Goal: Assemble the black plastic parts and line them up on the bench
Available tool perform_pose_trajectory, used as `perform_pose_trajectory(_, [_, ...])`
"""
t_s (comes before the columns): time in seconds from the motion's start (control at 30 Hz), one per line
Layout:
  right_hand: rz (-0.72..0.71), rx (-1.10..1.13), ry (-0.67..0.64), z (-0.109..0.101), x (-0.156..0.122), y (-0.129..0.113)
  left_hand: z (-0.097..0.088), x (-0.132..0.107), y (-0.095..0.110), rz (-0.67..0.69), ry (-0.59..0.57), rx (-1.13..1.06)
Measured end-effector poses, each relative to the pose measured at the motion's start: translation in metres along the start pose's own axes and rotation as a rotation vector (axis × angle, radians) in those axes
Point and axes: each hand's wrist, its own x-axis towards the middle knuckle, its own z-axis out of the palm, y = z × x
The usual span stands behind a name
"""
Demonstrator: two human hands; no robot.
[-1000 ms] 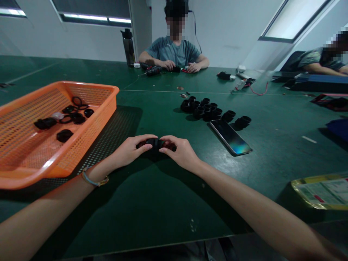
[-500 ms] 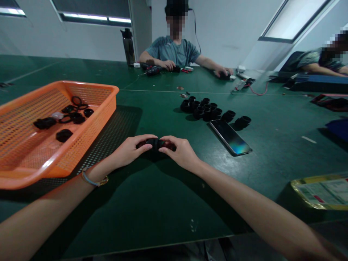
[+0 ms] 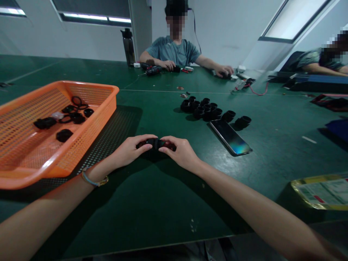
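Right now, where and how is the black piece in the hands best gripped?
Probably by both halves of the black piece, left hand from the left, right hand from the right: it appears to run lengthwise side to side, its middle showing between them.

The part [image 3: 156, 144] looks like smooth plastic; the basket [image 3: 111, 104] is glossy plastic, the phone [image 3: 231, 137] glassy, the table [image 3: 163, 203] smooth, faintly shiny.

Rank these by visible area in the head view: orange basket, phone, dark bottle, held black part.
1. Orange basket
2. Phone
3. Dark bottle
4. Held black part: partly covered, so full size unsure
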Motion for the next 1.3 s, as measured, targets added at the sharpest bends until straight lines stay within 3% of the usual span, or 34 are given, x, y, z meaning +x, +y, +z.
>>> perform_pose_trajectory(1.13, [-0.014, -0.051, -0.006, 0.0001, 0.0019, -0.0018, 0.0005, 0.0004, 0.0035, 0.002, 0.001, -0.001])
perform_pose_trajectory(1.3, [-0.029, 0.025, 0.002, 0.0005, 0.0000, -0.0014, 0.0005, 0.0009, 0.0037, -0.001, 0.012, -0.004])
